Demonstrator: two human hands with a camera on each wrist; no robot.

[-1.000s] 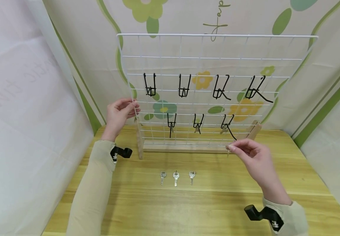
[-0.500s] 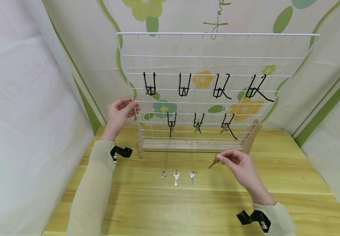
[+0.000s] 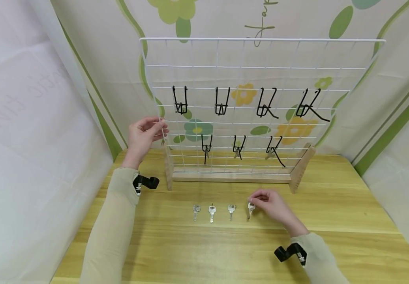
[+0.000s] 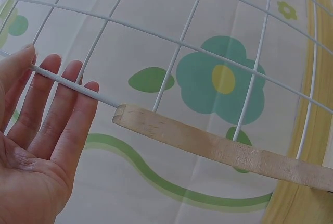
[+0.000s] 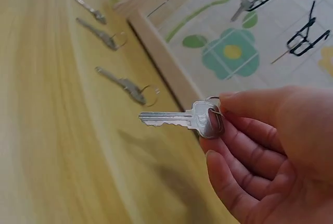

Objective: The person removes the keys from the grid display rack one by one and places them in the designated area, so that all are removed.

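Observation:
My left hand [image 3: 143, 138] holds the left side wire of a white wire grid rack [image 3: 261, 39], thumb in front and fingers behind it. In the left wrist view the other fingers [image 4: 67, 114] lie loosely behind that wire. My right hand [image 3: 270, 205] pinches a silver key [image 3: 250, 209] by its small ring, between thumb and fingertips. In the right wrist view the key [image 5: 203, 120] points left, above the tabletop. Left of it three more keys lie in a row: a right one [image 3: 231, 211], a middle one [image 3: 212, 213] and a left one [image 3: 196, 212].
Several black hooks hang on the rack in two rows, such as an upper right hook [image 3: 307, 104]. On a lower right hook [image 3: 272, 146] a key hangs. Wooden feet [image 3: 301, 167] carry the rack on the wooden table [image 3: 190, 252]. Behind stands a flowered cloth [image 3: 218, 19].
My right hand has moved left and toward me, carrying the key from the rack's lower right to beside the row of keys. The left hand has stayed on the rack.

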